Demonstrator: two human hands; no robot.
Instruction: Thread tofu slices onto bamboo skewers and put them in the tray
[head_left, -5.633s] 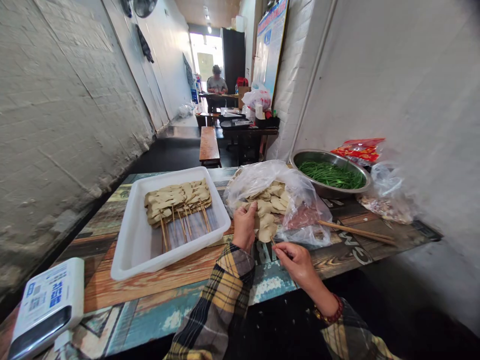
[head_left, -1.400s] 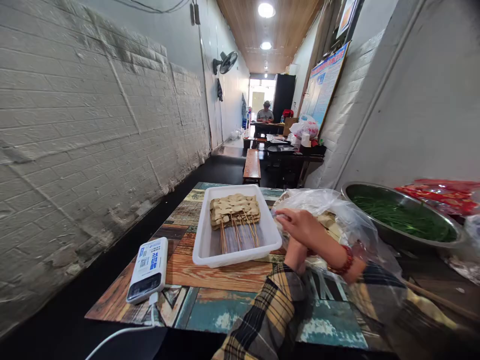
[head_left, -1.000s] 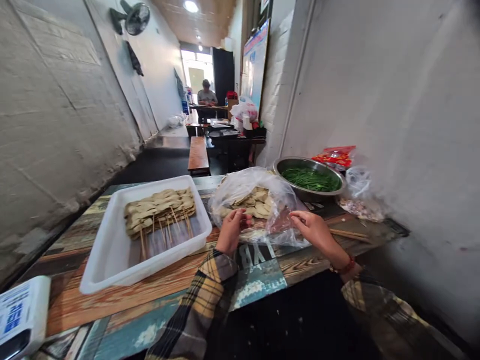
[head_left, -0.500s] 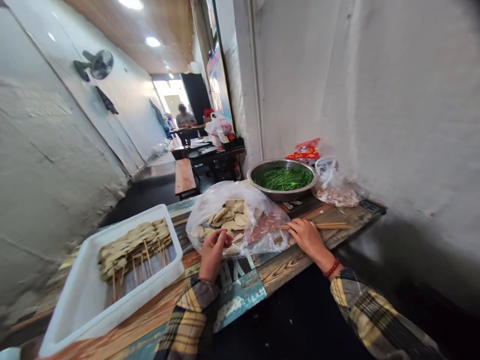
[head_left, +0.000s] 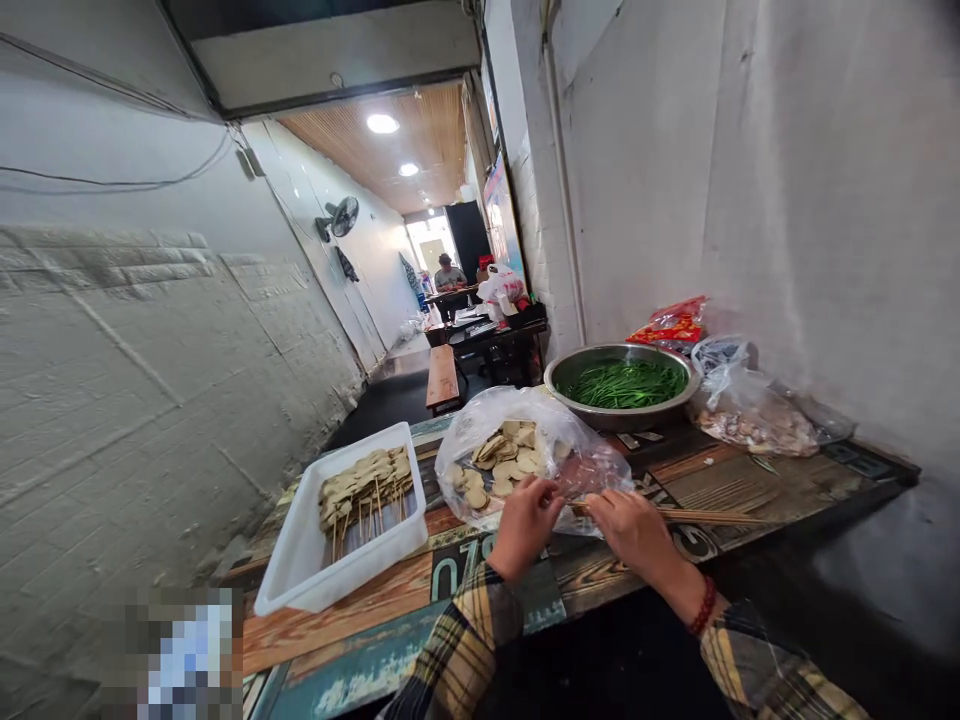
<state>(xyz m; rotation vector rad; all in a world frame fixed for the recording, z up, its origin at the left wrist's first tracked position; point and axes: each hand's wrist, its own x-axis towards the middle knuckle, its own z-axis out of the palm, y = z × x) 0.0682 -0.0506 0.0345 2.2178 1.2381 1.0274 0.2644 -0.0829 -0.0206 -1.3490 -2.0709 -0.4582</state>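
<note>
My right hand [head_left: 634, 530] is closed around a bundle of thin wooden skewers [head_left: 712, 516], whose ends stick out to the right over the table. Close by on its left, my left hand [head_left: 527, 522] has its fingers curled together near the skewers' other end; what they hold, if anything, is hidden. Both hands are at the front edge of a clear plastic bag [head_left: 459, 452] lying open, with flat beige food slices [head_left: 510, 450] inside. A white plastic tub [head_left: 289, 560] to the left contains rows of skewered slices [head_left: 367, 480], sticks pointing toward me.
Behind the bag, a metal bowl [head_left: 559, 392] holds long green vegetables [head_left: 626, 384]. A knotted plastic bag of pale pieces [head_left: 757, 415] and a red packet [head_left: 671, 320] lie by the right wall. Further back are a wooden bench [head_left: 442, 375] and a seated person [head_left: 450, 278].
The view has shifted, so the tub, bag and bowl appear further right. My left hand has come closer to my right hand, which still holds the skewers.
</note>
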